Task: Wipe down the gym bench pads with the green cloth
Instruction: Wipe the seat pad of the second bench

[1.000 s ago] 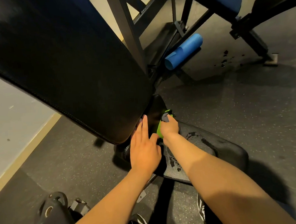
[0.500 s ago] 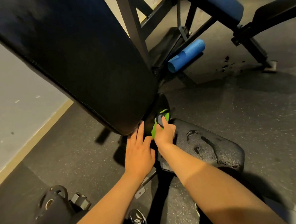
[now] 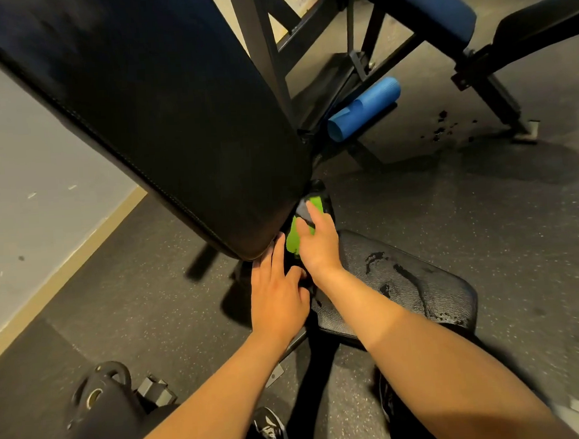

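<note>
One green cloth (image 3: 294, 239) in the gap between back pad (image 3: 156, 119) and seat pad (image 3: 404, 287), partly hidden by the back pad. My right hand (image 3: 318, 248) presses it, fingers straight and together. My left hand (image 3: 277, 294) is flat beside it, fingers slightly spread, tips at the back pad's edge. Seat has wet streaks. Beyond: one blue foam roll (image 3: 364, 108), a second bench (image 3: 434, 3).

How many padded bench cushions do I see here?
4: the big tilted black backrest pad, the wet black seat pad below it, a blue pad top right, a black pad beside that. More may be out of view.
</note>
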